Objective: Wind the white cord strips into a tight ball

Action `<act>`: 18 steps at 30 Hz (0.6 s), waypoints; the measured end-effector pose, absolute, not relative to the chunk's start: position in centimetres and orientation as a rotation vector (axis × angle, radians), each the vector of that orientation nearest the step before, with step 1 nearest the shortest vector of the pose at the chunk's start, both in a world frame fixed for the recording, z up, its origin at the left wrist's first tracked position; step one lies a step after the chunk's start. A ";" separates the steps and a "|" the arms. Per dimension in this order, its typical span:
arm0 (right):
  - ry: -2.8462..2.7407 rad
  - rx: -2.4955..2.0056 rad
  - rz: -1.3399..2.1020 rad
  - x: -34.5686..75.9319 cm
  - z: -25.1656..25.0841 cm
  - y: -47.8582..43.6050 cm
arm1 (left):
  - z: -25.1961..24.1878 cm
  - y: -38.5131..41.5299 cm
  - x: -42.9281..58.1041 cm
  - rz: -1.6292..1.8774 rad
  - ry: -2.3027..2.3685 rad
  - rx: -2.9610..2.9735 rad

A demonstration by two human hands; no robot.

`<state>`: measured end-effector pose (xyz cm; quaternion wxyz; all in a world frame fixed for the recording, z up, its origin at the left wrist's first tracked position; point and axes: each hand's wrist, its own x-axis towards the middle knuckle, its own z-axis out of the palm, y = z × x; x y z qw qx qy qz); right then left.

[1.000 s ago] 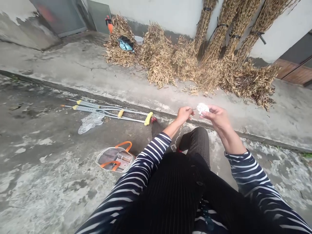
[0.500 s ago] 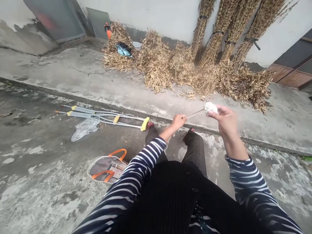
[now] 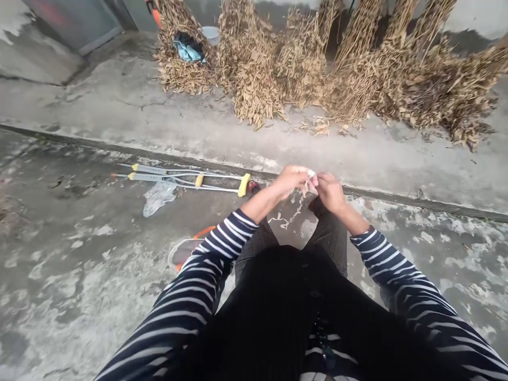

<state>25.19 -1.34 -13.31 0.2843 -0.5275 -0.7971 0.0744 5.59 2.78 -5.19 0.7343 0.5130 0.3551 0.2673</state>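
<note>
Both hands meet in front of my knees around a small white bundle of string (image 3: 311, 174). My left hand (image 3: 292, 181) is closed, with white string at its fingertips. Against it, my right hand (image 3: 330, 192) pinches at the same bundle, its fingertips partly hidden. A loose, crinkled tail of white string (image 3: 296, 211) hangs below the left fingers and curls off toward the left. How the string runs inside the fingers cannot be made out.
A pair of crutches (image 3: 186, 179) lies left of my feet, beside a clear plastic bag (image 3: 159, 198). An orange-handled bag (image 3: 183, 253) stands partly behind my left arm. Ahead, a low concrete step (image 3: 190, 132) carries dried plant bundles (image 3: 257, 74), a blue cloth (image 3: 189, 50) and a pale bucket (image 3: 211, 35).
My hands have come together from apart, the right one moving left and down. The thin taut line between them is gone, and a loose string tail now hangs. The view has tipped downward.
</note>
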 end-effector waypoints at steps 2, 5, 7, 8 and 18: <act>-2.054 -1.399 0.283 24.6 -13.9 -1.9 | -5.6 4.7 5.5 0.622 0.819 0.958; -1.910 -1.394 0.420 24.3 -14.2 -2.7 | -6.7 6.3 5.6 0.653 0.844 0.781; -1.924 -1.351 0.457 24.5 -13.9 -3.0 | -7.1 6.5 5.8 0.654 0.841 0.719; -1.957 -1.328 0.455 24.7 -13.6 -3.1 | -7.3 6.5 5.8 0.653 0.843 0.704; -1.583 -1.302 1.162 23.8 -10.7 -4.5 | -9.3 10.0 3.7 0.286 1.166 1.522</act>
